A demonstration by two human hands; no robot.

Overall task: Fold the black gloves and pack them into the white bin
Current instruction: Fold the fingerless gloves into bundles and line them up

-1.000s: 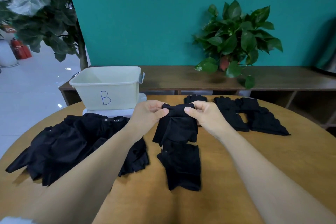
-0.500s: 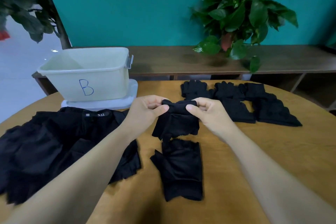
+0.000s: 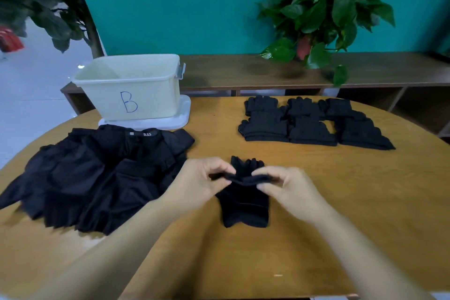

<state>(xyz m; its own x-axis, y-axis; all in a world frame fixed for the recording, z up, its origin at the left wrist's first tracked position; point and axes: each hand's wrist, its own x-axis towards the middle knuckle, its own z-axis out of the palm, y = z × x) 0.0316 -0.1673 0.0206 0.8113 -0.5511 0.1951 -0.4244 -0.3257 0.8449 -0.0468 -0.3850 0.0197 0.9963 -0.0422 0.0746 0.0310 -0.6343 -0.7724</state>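
Far left, the white bin is sitting on its lid, with a heap of unfolded black gloves lying near it. Both forearms are reaching in from the near edge and meeting mid-table. The left hand is pinching the left end of a black glove, fingers curled, and the right hand is pinching the right end the same way. Far right, folded gloves are sitting in neat stacks on the wooden table.
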